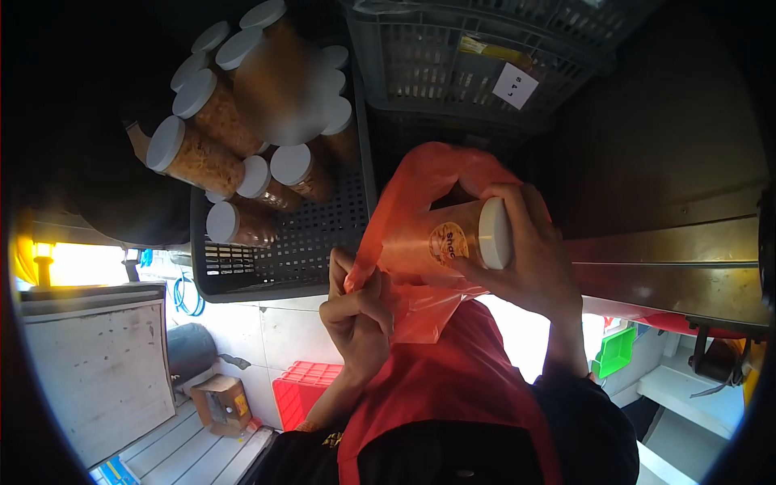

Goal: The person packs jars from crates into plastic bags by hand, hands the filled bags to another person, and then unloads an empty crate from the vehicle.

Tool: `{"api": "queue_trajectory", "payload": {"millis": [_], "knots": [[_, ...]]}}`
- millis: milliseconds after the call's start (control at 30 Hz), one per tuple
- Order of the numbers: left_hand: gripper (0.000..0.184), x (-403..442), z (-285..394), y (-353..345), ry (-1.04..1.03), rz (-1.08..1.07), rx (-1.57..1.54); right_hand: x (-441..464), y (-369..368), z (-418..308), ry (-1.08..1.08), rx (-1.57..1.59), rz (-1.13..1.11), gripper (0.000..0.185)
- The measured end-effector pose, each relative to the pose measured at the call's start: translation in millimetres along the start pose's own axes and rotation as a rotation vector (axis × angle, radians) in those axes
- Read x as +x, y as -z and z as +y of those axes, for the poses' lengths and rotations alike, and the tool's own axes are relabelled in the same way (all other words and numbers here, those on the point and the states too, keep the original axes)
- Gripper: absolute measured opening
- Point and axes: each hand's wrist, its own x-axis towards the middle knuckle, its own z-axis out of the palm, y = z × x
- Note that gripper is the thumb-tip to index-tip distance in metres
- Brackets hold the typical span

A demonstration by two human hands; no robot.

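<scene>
My left hand (356, 319) is closed around one handle of a thin red plastic bag (416, 178), whose mouth is spread apart. My right hand (529, 255) grips a clear plastic jar (420, 238) near its white lid. The jar lies tilted on its side, its base end inside the bag and its round label facing up. What the jar contains is hard to make out through the red film. Left of the bag, several white-lidded jars (202, 162) of brown, flaky food lean in a black plastic basket (283, 287).
Stacked dark crates (436, 61), one with a white paper tag (515, 86), stand behind the bag. To the right runs a metal surface (663, 263). Lower down are a red crate (299, 388), a cardboard box (222, 404) and a green bin (614, 353).
</scene>
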Motion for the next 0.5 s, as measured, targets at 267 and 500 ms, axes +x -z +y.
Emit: {"api": "queue_trajectory", "payload": {"millis": [267,500], "knots": [[0.039,-2.4,2.9,0.0,-0.037,-0.087,0.09,4.2,-21.6,6.2,0.128,-0.137,-0.159,0.074],[0.03,-9.3,0.7,8.2,-0.014,-0.087,0.124,0.3,-32.5,21.5,0.31,0.057,-0.173,0.072]]}}
